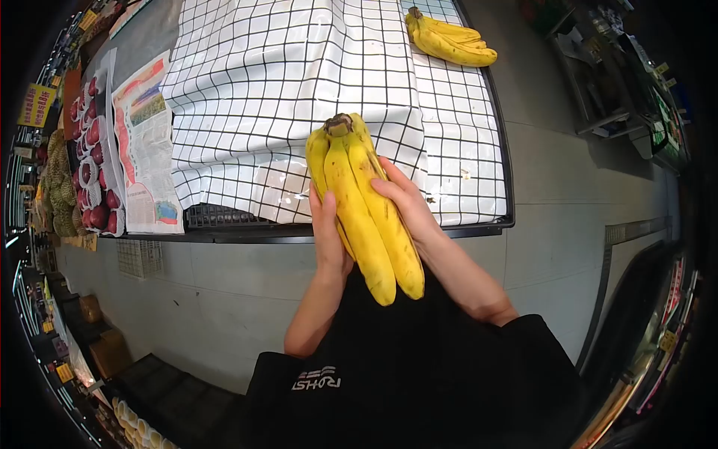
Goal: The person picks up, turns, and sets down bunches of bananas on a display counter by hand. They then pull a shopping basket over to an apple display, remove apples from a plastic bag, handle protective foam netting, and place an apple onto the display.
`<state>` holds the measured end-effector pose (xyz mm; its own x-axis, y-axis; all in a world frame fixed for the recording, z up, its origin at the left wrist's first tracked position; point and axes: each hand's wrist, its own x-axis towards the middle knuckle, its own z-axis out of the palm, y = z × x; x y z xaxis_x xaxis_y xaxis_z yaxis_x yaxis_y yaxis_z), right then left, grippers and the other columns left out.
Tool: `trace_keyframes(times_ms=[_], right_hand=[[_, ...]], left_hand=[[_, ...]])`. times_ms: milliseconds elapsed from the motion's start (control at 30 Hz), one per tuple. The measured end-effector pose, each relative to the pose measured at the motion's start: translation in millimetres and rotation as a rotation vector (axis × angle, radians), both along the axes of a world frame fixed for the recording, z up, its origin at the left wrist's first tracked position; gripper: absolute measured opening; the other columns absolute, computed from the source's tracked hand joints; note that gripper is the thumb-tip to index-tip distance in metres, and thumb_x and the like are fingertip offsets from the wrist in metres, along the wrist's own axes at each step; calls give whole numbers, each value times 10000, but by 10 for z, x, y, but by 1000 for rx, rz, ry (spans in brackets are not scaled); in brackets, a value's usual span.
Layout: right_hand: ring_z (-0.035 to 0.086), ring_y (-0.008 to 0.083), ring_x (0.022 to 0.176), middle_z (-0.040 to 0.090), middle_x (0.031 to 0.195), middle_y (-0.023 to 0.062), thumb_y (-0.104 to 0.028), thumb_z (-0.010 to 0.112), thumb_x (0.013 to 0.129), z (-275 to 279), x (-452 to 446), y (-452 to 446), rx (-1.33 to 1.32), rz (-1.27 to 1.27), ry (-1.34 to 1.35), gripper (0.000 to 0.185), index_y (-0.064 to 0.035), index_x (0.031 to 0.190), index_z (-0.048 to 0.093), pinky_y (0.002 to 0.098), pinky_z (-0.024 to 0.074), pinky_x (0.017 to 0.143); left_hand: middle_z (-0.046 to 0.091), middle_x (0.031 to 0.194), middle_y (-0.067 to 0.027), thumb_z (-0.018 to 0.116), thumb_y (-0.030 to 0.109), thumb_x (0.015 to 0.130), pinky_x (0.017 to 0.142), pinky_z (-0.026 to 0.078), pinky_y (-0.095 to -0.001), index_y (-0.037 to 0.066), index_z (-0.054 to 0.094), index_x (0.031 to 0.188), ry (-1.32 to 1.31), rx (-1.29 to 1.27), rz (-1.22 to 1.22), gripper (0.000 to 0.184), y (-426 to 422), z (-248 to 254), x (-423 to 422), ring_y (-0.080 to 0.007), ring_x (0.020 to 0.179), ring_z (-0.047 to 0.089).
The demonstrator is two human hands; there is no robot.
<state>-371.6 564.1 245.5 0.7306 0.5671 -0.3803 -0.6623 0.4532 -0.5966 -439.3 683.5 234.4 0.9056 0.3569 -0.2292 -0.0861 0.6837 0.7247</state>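
Observation:
A bunch of ripe yellow bananas (355, 202) is held between my two hands, its brown stem pointing away from me and the tips towards my chest. My left hand (327, 228) grips its left side, thumb on top and the other fingers hidden underneath. On the right side my right hand (404, 196) is closed around it, thumb lying along the peel. The fruit is over the front edge of a display table draped with a white, black-checked cloth (292, 97). Another bunch of bananas (451, 42) lies at the table's far right corner.
Printed newspaper (148, 142) lies along the table's left, beside dark red fruit in foam nets (91, 161). Spiky durians (58, 179) are farther left. A dark rim (359, 233) borders the table's front. A metal rack (598, 90) stands across the aisle at right.

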Motion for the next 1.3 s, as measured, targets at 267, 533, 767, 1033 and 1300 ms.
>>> trace_keyframes(times_ms=[267,533,767,1033,1300], right_hand=[[508,202,1209,431,1410,175,-139,610,925,-238,296,-897,1,85,24,800,35,1515,98,292,456,965],[505,188,1211,446,1401,184,-168,639,912,-293,279,-1204,-51,97,-45,841,64,1506,91,284,451,962],[488,197,1239,449,1405,192,-218,643,912,-72,74,-1250,-245,119,-184,854,79,1500,99,283,413,998],[452,191,1279,451,1406,186,-219,644,915,125,-272,-1186,-271,69,-236,881,91,1497,59,311,330,1076],[447,201,1288,420,1424,179,-211,678,904,36,-577,-1181,-310,-40,-232,917,64,1506,43,315,398,1036]], left_hand=[[457,1347,-138,426,264,1025,987,462,-356,80,255,1450,91,-69,42,493,-958,-132,160,-233,1205,512],[509,1324,-126,385,437,1018,972,479,-373,73,362,1416,184,28,-18,539,-1268,-274,69,-245,1188,542],[529,1297,-125,385,431,1007,962,474,-346,69,398,1399,181,-195,-118,534,-1270,28,-84,-233,1151,554],[575,1275,-74,352,483,1000,903,501,-332,102,450,1383,3,-524,-246,549,-1020,-10,-254,-203,1090,590],[525,1301,-114,385,443,993,952,467,-351,74,409,1390,-17,-441,-253,543,-1091,-51,-337,-229,1133,550]])
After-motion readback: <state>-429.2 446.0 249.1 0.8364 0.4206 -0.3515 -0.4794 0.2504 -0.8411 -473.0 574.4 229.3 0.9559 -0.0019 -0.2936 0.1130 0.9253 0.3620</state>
